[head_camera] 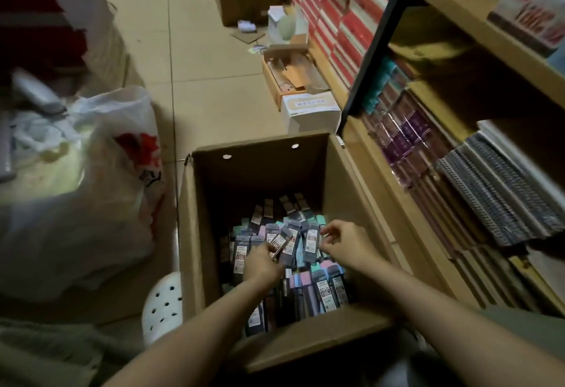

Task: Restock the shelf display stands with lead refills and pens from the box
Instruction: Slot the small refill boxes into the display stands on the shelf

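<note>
Fingers (270,249) of left hand (263,264) pinching a tilted lead refill pack (282,241) inside the box (305,344). Right hand (342,243) fingers curled, touching the right edge of upright pack (310,243); grip unclear. More packs (327,292) near side, below.

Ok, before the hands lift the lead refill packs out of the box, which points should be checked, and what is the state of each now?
1. Left hand has a grip on packs: ok, its fingers pinch a few refill packs.
2. Right hand has a grip: cannot tell, its curled fingertips sit at the edge of a blue pack.
3. Cardboard box open at the top: ok, nothing lies above the hands.
4. Stock left in the box: ok, many packs cover the bottom.
5. Display stand ready to fill: cannot tell, none is visible.
6. Floor clutter: not ok, a plastic bag lies left of the box.
</note>
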### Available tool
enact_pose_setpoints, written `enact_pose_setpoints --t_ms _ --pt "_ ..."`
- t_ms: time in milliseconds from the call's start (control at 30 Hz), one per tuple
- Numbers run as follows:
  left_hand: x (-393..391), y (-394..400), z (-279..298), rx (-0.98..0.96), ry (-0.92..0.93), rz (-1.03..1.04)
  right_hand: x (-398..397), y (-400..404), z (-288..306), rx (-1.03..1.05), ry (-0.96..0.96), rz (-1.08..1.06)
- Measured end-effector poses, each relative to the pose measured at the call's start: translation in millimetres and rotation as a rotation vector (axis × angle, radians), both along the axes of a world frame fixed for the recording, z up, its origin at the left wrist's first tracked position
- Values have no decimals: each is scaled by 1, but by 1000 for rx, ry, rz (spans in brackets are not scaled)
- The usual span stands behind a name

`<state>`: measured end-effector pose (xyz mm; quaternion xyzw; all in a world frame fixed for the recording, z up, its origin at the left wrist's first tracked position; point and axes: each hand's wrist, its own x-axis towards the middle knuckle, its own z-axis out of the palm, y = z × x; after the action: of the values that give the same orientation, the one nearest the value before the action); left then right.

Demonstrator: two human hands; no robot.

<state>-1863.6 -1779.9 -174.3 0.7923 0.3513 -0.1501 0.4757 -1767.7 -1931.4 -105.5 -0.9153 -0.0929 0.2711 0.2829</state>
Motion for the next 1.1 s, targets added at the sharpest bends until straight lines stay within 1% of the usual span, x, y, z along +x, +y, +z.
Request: enact_pose_setpoints --t_ms 133,233,367,433,533,600,633,700,767,833,900,1033,1100 --pt "16 -2 -22 254 -52 -88 6 1 -35 -81 58 7" --pt "28 3 -38 400 -72 -174 9 10 -57 -129 55 14" --pt "33 8 -56 555 -84 -286 14 24 -79 -148 80 -27" --pt "35 7 -60 554 -94 -260 16 28 -87 -173 90 -65" --pt "37 6 -57 418 -101 -81 16 32 -96 -230 34 -95" --pt "39 9 -51 265 -93 92 13 34 -98 -215 -28 -84" --pt "39 12 -47 167 -76 199 10 34 -99 -186 -32 -44" --pt "34 16 -38 -60 -61 400 5 33 -101 -139 7 153" --pt "19 10 -30 -253 -47 501 -1 30 -102 -157 57 400" --pt "2 -1 -24 -396 -8 545 -5 26 -103 -229 37 585" --pt "-9 -10 -22 -507 40 546 -7 23 -105 -297 -23 699" --pt "-12 -6 -23 -495 65 509 -8 21 -104 -373 -57 844" --pt "-12 -2 -24 -484 67 523 -6 19 -105 -367 -68 864"
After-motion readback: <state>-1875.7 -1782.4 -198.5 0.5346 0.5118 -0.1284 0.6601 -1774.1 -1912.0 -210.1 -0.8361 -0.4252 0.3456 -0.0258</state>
